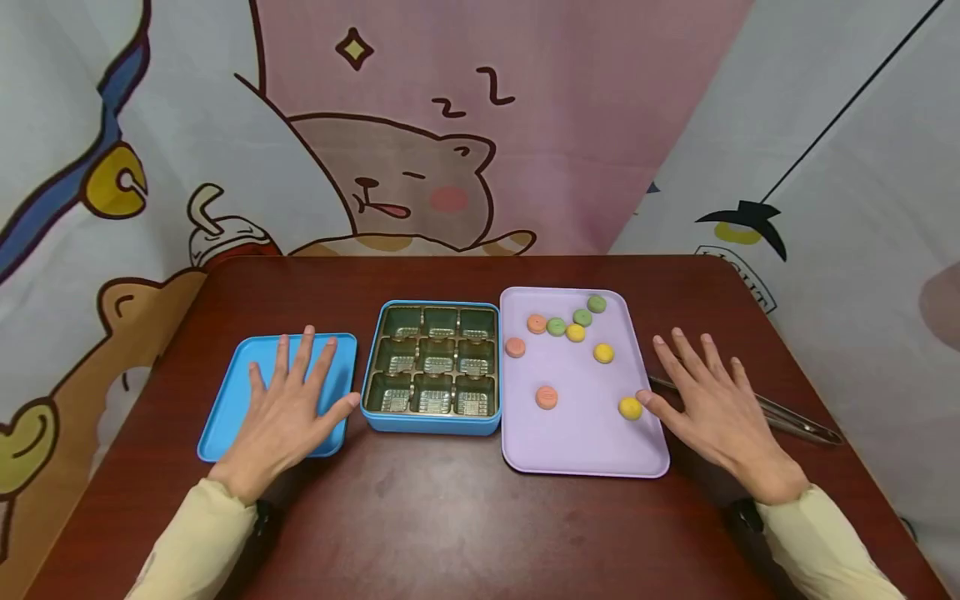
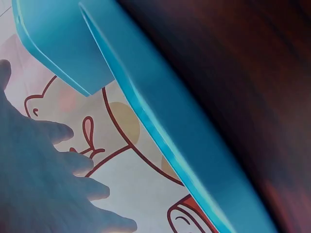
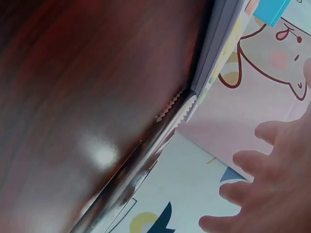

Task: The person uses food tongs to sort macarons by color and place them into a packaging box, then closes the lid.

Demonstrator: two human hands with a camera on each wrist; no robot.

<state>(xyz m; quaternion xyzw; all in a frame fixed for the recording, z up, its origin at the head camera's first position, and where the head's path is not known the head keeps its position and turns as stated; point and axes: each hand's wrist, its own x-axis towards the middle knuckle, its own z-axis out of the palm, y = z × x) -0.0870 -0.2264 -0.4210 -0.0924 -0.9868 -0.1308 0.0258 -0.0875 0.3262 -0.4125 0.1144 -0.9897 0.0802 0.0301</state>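
Note:
My left hand [image 1: 283, 417] is held over a blue rectangular lid or shallow tray [image 1: 234, 392], fingers spread and straight, holding nothing. In the left wrist view its fingers appear apart from the blue edge [image 2: 160, 121]. My right hand [image 1: 716, 412], also spread and empty, hovers between a lilac tray [image 1: 585, 446] and metal tongs [image 1: 802, 423], partly covering the tongs. Its thumb tip appears beside a yellow macaron-like sweet [image 1: 630, 407] at the tray's right edge. Serrated tong tips [image 3: 184, 109] show in the right wrist view.
Between lid and tray stands a blue box [image 1: 435, 424] with a gold insert [image 1: 437, 357] of several vacant compartments. Several small sweets lie scattered on the tray, including green [image 1: 596, 303], orange-pink [image 1: 546, 397] and yellow [image 1: 603, 353]. A printed curtain [image 1: 585, 125] hangs behind the brown table [image 1: 442, 525].

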